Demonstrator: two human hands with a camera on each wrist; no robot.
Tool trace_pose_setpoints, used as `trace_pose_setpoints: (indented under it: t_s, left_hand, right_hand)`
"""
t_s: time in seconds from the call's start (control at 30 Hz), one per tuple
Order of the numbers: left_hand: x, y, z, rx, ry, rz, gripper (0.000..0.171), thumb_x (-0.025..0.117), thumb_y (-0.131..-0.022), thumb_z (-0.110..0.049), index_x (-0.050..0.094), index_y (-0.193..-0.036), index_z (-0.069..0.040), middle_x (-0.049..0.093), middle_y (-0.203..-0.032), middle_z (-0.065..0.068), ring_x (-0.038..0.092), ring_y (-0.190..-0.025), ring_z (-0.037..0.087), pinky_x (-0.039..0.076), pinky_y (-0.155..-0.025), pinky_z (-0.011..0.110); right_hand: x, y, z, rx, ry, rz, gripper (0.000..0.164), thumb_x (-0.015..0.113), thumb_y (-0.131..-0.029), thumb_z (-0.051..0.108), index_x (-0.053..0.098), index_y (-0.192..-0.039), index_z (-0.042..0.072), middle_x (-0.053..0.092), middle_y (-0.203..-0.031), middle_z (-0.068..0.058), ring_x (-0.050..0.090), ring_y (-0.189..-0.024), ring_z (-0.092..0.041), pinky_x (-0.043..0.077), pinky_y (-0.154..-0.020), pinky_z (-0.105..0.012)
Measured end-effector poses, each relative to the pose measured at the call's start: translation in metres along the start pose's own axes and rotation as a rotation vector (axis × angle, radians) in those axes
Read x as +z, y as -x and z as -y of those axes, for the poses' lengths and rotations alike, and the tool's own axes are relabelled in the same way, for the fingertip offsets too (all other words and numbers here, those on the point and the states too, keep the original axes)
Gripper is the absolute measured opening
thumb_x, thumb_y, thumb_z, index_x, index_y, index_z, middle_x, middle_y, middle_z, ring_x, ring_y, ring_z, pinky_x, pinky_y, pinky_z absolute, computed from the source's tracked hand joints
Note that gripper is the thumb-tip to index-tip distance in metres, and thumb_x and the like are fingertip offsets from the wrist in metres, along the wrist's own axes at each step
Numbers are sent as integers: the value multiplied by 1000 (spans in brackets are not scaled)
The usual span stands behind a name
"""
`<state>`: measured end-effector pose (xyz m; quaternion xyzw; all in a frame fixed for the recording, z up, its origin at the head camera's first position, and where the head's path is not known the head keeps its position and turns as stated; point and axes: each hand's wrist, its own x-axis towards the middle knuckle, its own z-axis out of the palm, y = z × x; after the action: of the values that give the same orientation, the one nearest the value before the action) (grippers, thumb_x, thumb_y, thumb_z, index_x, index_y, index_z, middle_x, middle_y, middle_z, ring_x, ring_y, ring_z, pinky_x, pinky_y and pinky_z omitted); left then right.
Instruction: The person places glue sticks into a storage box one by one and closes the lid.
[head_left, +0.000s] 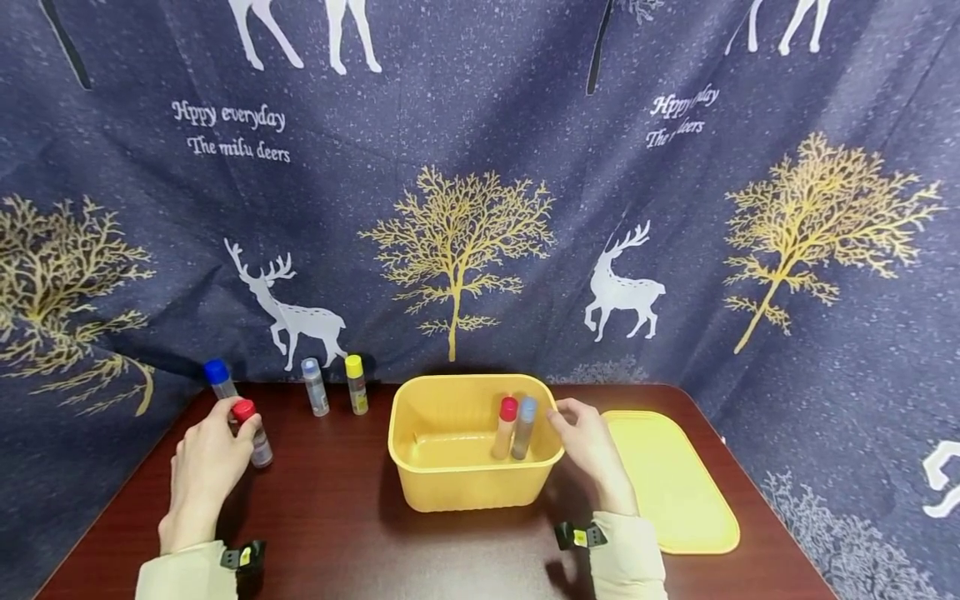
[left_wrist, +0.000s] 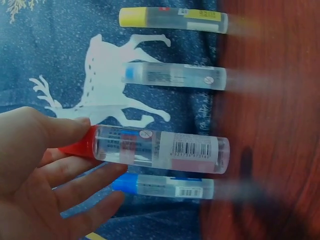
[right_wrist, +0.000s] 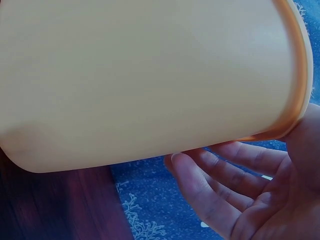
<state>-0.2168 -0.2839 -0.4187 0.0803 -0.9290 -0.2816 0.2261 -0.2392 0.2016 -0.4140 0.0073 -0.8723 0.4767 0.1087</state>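
Note:
My left hand point(head_left: 206, 467) pinches the red cap of a clear glue bottle point(left_wrist: 195, 150) between thumb and fingers, holding it nearly upright at the table's left. Just behind it stands a blue-capped glue bottle point(head_left: 219, 375), partly hidden by the hand in the head view. My right hand point(head_left: 592, 446) holds the right rim of a yellow bin point(head_left: 480, 487), its fingers along the outside wall in the right wrist view. Inside the bin, toward its right end, stand a red-capped bottle point(head_left: 505, 429) and a light-blue-capped bottle point(head_left: 523, 433).
Near the back edge stand a pale-blue-capped bottle point(head_left: 317, 390) and a yellow-capped bottle point(head_left: 357, 387). A flat yellow lid point(head_left: 675, 483) lies on the dark wooden table point(head_left: 330, 533), right of the bin. Behind everything hangs a patterned blue cloth point(head_left: 480, 108).

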Motion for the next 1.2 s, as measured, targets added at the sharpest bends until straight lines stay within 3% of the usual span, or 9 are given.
trace_pose_setpoints:
  t_s: [0.6,1.2]
  left_hand:
    - [-13,5,-21,46,-5,-46,37,66,-93,-26,57,-122,-5,64,-106,30,56,-84,59,40,-55,59]
    - [-20,9,-44,115,34,-82,38,71,-90,-28,61,-120,-7,69,-103,23,62,-90,48,43,-67,60]
  right_hand:
    - [0,-1,0,-3,11,8,21,61,-96,17,69,-108,1,71,-98,-13,67,-87,-24,51,-83,-44]
    - [0,-2,0,14,-6,14,21,61,-97,16,68,-109,1,71,-101,-18,68,-91,-30,51,-83,-45]
